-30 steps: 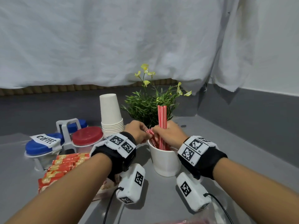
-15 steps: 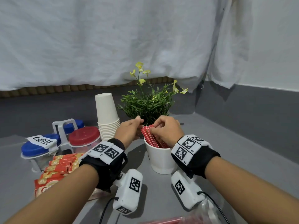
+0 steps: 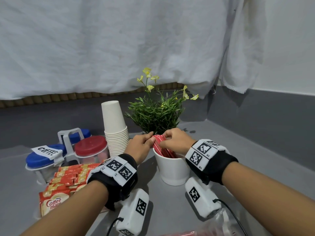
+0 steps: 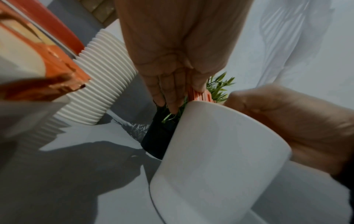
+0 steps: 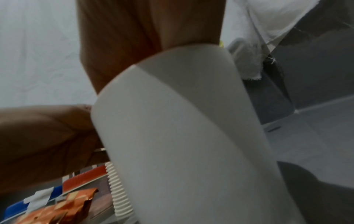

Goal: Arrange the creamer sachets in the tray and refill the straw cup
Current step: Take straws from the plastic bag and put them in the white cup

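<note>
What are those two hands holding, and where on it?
Both the left hand and right hand pinch the red straws at their upper ends, above the white cup.

The smooth matt white ceramic-looking cup (image 3: 172,169) holds red paper-wrapped straws (image 3: 162,147) — beside it a ribbed stack of white paper cups (image 3: 115,130), glossy foil creamer sachets (image 3: 71,174), wrinkled white cloth backdrop (image 3: 119,40).
</note>
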Tool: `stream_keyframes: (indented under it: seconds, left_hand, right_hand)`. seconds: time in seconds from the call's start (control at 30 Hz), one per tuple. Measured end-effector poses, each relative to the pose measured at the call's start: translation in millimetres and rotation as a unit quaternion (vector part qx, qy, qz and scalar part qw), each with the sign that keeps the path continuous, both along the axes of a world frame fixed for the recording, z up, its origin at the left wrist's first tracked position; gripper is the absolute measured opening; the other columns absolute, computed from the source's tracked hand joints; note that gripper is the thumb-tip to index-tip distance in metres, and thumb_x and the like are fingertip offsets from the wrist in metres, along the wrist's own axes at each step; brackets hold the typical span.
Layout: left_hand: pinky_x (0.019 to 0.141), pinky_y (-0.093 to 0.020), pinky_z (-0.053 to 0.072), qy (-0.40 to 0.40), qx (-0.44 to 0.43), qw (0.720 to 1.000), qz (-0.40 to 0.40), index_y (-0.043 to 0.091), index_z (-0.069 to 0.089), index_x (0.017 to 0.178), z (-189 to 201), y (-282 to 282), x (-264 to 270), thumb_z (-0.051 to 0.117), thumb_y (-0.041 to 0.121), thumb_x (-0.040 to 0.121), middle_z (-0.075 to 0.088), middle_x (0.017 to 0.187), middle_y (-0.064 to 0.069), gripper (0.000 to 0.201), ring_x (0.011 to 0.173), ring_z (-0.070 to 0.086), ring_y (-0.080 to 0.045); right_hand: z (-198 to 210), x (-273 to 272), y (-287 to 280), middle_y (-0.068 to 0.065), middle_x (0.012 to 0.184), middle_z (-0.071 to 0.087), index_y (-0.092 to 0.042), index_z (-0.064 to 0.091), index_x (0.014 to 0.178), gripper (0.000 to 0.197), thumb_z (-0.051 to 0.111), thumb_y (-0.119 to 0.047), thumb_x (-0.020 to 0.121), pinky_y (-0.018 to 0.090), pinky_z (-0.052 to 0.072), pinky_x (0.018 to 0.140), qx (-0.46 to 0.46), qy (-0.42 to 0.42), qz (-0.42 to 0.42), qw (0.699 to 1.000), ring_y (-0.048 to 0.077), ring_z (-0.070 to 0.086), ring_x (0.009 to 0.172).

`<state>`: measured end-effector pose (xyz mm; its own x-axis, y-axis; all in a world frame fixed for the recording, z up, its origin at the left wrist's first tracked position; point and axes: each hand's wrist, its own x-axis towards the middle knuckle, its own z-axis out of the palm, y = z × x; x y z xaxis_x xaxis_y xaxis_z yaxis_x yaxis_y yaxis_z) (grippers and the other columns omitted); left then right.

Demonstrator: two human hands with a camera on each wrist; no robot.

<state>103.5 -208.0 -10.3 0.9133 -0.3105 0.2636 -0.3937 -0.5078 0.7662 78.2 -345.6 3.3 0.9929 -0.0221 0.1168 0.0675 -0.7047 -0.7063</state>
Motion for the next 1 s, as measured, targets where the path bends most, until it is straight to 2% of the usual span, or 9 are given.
stream_keyframes:
  seconds: [0.1, 0.23, 0.4, 0.47, 0.57, 0.77, 0.83, 0.9, 1.0]
  left_hand:
    - [0.109, -0.036, 0.037, -0.006, -0.011, 1.0, 0.004, 0.008, 0.049, 0.134, -2, 0, 0, 0.046, 0.016, 0.096, 0.052, 0.137, -0.006, 0.038, 0.124, 0.052, -0.02]
    - [0.109, -0.034, 0.037, -0.024, -0.018, 1.0, 0.0, 0.01, 0.046, 0.135, -2, -1, -2, 0.042, 0.016, 0.098, 0.05, 0.139, -0.004, 0.039, 0.127, 0.049, -0.02]
    - [0.075, 0.003, 0.04, -0.052, -0.073, 0.996, -0.009, 0.008, 0.04, 0.138, 4, -1, -4, 0.039, 0.008, 0.098, 0.049, 0.137, -0.007, 0.04, 0.113, 0.049, -0.008]
    - [0.088, -0.002, 0.039, -0.074, -0.05, 0.996, -0.004, 0.009, 0.041, 0.138, 5, -2, -5, 0.04, 0.008, 0.097, 0.048, 0.14, -0.006, 0.04, 0.121, 0.048, -0.011]
    - [0.112, -0.026, 0.03, -0.081, -0.015, 0.997, 0.005, 0.012, 0.041, 0.139, 3, -2, -5, 0.04, 0.012, 0.098, 0.044, 0.143, -0.005, 0.041, 0.134, 0.04, -0.016]
    - [0.112, -0.026, 0.028, -0.074, -0.001, 0.997, 0.01, 0.015, 0.037, 0.141, 1, 0, -6, 0.039, 0.02, 0.099, 0.042, 0.145, -0.003, 0.042, 0.136, 0.037, -0.017]
    - [0.113, -0.026, 0.025, -0.064, 0.03, 0.997, -0.006, 0.018, 0.033, 0.143, -1, 2, -7, 0.036, 0.025, 0.1, 0.039, 0.147, -0.002, 0.044, 0.137, 0.035, -0.016]
    - [0.111, -0.024, 0.024, -0.057, 0.073, 0.995, -0.023, 0.018, 0.027, 0.145, -3, 3, -9, 0.033, 0.027, 0.1, 0.037, 0.148, -0.002, 0.046, 0.138, 0.033, -0.017]
    - [0.109, -0.024, 0.024, -0.066, 0.121, 0.99, -0.035, 0.018, 0.022, 0.147, -5, 3, -12, 0.032, 0.026, 0.1, 0.037, 0.149, -0.005, 0.048, 0.137, 0.035, -0.02]
  right_hand:
    - [3, -1, -1, 0.009, 0.089, 0.062, -0.013, 0.062, 0.094, 0.019, 0.063, -0.025, 0.08, 0.034, 0.049, 0.079, -0.111, 0.082, 0.055, 0.989, 0.023, 0.061, 0.087]
    - [1, 2, 3, 0.01, 0.116, 0.06, -0.013, 0.051, 0.123, 0.04, 0.062, -0.018, 0.084, 0.033, 0.045, 0.094, -0.191, 0.091, 0.066, 0.975, 0.025, 0.057, 0.109]
    - [-1, 2, 4, 0.009, 0.129, 0.054, -0.014, 0.04, 0.134, 0.048, 0.057, -0.016, 0.09, 0.034, 0.04, 0.102, -0.117, 0.024, 0.045, 0.992, 0.025, 0.051, 0.119]
    - [-2, 3, 3, 0.008, 0.128, 0.054, -0.014, 0.04, 0.133, 0.047, 0.057, -0.018, 0.089, 0.037, 0.041, 0.102, -0.089, 0.017, 0.04, 0.995, 0.024, 0.052, 0.117]
    - [-1, 4, 1, 0.006, 0.115, 0.057, -0.012, 0.045, 0.122, 0.044, 0.065, -0.021, 0.084, 0.039, 0.045, 0.098, -0.055, 0.03, 0.034, 0.997, 0.022, 0.056, 0.106]
    - [-5, 8, -1, 0.013, 0.105, 0.066, -0.009, 0.06, 0.108, 0.034, 0.072, -0.015, 0.077, 0.044, 0.049, 0.093, -0.005, 0.004, -0.004, 1.0, 0.027, 0.063, 0.099]
    - [-7, 6, -3, 0.011, 0.099, 0.07, -0.01, 0.067, 0.104, 0.027, 0.071, -0.017, 0.078, 0.036, 0.051, 0.091, 0.028, -0.046, -0.034, 0.998, 0.024, 0.065, 0.096]
    - [-7, 3, -3, 0.006, 0.1, 0.071, -0.015, 0.07, 0.104, 0.022, 0.065, -0.02, 0.083, 0.029, 0.048, 0.091, 0.008, -0.091, -0.065, 0.994, 0.019, 0.062, 0.102]
    - [-9, 1, -1, 0.004, 0.109, 0.069, -0.022, 0.069, 0.11, 0.026, 0.056, -0.017, 0.088, 0.038, 0.044, 0.101, -0.009, -0.089, -0.059, 0.994, 0.021, 0.053, 0.116]
